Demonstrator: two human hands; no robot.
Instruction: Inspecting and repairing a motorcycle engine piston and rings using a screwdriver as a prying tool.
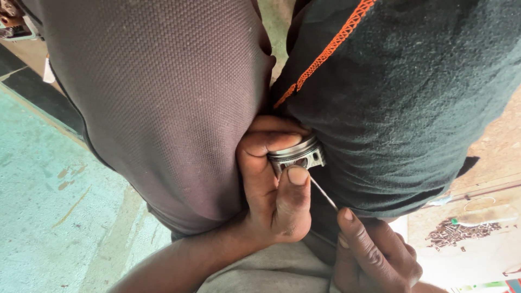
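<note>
Two knees are filling the frame, one in brown cloth (163, 108), one in dark fabric with orange stitching (401, 92). Left hand (271, 184) is curling closed around one metal piston (296, 155), wedged between the knees, thumb pressing its skirt. Likely rigid, hefty, maybe oily; gripping the skirt seems safest. Right hand (374, 252) is pinching one thin wire (324, 194), springy and easily bent, its tip touching the piston.

Grey metal piston (297, 155) (ring grooves up), thin wire (324, 194) touching.
</note>
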